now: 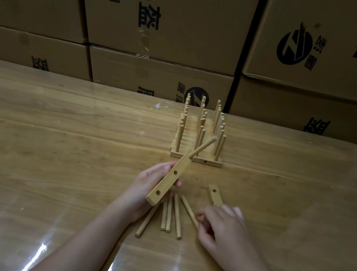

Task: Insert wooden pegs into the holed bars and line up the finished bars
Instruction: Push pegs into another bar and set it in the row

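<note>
Glossy table (54, 138) (cardboard boxes (169, 15) behind).

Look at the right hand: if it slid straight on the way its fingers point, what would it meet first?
The right hand points left, fingertips already at the nearest loose peg. That peg comes first, then probably the other pegs lying beyond it; depth is hard to judge.

Stacked cardboard boxes (169, 15) behind glossy table (54, 138)
</note>
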`<state>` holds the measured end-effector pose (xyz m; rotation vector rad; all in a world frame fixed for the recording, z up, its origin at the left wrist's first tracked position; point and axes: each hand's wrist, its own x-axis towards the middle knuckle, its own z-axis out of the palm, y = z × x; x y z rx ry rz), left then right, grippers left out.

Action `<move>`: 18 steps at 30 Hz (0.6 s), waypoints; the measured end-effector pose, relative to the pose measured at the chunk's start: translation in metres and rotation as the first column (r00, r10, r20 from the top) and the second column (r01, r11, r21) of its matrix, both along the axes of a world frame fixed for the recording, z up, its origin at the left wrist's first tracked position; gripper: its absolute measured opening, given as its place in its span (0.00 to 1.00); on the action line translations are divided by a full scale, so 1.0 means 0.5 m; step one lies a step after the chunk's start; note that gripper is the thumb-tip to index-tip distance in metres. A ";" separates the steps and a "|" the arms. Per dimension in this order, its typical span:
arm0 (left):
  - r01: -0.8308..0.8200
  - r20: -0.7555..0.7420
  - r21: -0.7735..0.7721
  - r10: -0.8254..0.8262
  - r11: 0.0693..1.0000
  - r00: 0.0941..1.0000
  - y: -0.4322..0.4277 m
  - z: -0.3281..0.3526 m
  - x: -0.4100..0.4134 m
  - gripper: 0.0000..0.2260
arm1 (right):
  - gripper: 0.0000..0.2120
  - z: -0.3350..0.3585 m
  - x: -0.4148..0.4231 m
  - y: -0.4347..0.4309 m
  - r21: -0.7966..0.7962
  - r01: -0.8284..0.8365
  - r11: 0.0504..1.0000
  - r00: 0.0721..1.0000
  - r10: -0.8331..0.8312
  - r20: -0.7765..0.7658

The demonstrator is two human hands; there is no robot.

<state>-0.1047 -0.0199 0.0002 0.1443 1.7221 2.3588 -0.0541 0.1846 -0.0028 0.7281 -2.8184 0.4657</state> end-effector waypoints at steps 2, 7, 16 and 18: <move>0.008 -0.004 0.001 -0.008 1.000 1.000 0.000 0.001 0.001 0.11 | 0.16 0.000 0.001 0.000 0.048 -0.015 0.999 1.000 0.013 0.026; 0.034 -0.017 0.002 -0.034 0.999 0.999 0.000 0.003 0.004 0.14 | 0.20 -0.007 0.003 -0.015 0.090 0.033 0.995 0.999 -0.034 0.008; 0.043 -0.009 0.022 -0.043 0.999 0.999 -0.006 0.001 0.005 0.14 | 0.07 0.015 0.003 -0.006 -0.266 0.203 0.942 0.970 -0.230 -0.075; 0.063 -0.033 0.002 -0.063 0.998 0.997 -0.005 0.002 0.007 0.14 | 0.06 0.017 0.003 -0.004 -0.377 0.210 0.902 0.970 -0.241 -0.036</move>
